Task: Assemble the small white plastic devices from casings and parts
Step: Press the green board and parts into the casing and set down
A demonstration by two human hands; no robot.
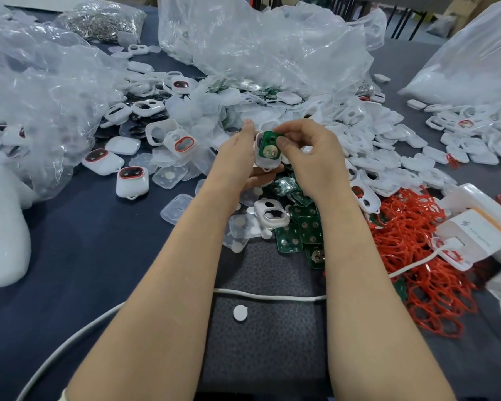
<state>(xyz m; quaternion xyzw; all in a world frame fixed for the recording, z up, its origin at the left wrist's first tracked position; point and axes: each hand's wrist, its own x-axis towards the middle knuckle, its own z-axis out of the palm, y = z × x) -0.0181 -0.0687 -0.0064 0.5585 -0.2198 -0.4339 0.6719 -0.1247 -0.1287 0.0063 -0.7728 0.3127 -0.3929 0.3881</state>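
Observation:
My left hand cups a small white casing half from the left and below. A green circuit board with a round battery holder lies inside that casing. My right hand pinches the board's top right edge with thumb and fingertips. Both hands are held above the table's middle. Below them lie more green boards and a white front casing with two openings. Two assembled white devices with red-ringed windows sit to the left.
Crumpled clear bags cover the left and back. White casings pile up on the right, red rubber rings lie near right, beside a white charger box with a cable. A small white disc lies on the grey mat.

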